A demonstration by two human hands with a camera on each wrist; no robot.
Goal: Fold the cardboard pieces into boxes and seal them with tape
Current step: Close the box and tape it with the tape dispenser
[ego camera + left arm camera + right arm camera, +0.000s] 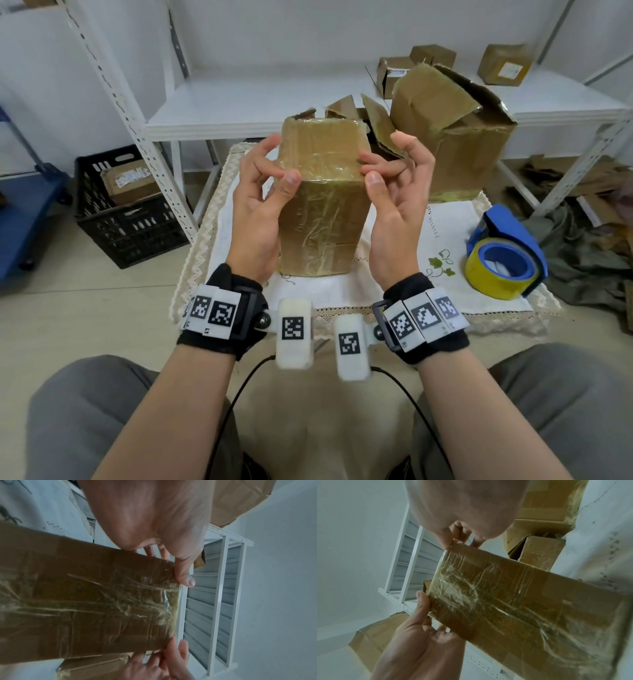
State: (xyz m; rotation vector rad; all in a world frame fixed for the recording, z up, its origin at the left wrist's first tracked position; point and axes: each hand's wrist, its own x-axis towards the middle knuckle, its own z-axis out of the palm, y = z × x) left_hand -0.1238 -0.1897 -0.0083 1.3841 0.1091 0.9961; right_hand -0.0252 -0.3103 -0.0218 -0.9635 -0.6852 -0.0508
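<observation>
The taped box (322,202) stands upright on the tabletop (442,236), left of the tape dispenser (503,260). The left hand (257,205) and right hand (394,209) pinch its upper corners, thumbs in front. Judged from this, firm thumb strokes outward along the top edge would best flatten the wrinkled tape.

brown box (323,202) w/ clear tape | blue dispenser (513,229), yellow tape roll (486,274) | black crate (126,205)

The head view looks down over both forearms. Each wrist view looks close along its palm (rolled sideways); all share the box (322,202).
</observation>
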